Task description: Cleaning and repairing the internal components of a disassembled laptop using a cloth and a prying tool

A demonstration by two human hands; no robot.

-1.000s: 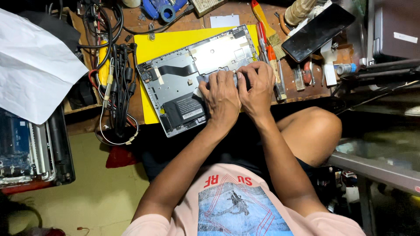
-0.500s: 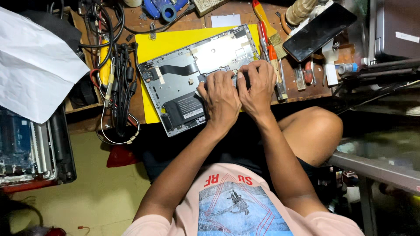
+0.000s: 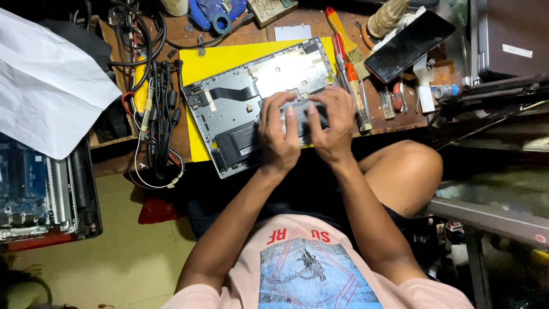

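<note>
An opened grey laptop chassis (image 3: 269, 80) lies tilted on a yellow mat (image 3: 229, 57) on a wooden workbench. A flat black ribbon cable (image 3: 231, 92) and a black battery (image 3: 237, 143) show inside it. My left hand (image 3: 277, 134) and my right hand (image 3: 329, 123) sit side by side over the chassis's near right part. Both grip a dark flat component (image 3: 300, 114) between them, thumbs pressed on its top. Much of that component is hidden under my fingers.
Screwdrivers and a brush (image 3: 349, 54) lie right of the chassis, beside a black phone (image 3: 409, 46). A bundle of black cables (image 3: 154, 109) hangs at the bench's left edge. White paper (image 3: 48, 86) and an open circuit board unit (image 3: 34, 194) are far left. My bare knee (image 3: 406, 171) is under the bench edge.
Both hands have shifted slightly, fingers now curled around the dark component with the thumbs on top. The chassis has not moved.
</note>
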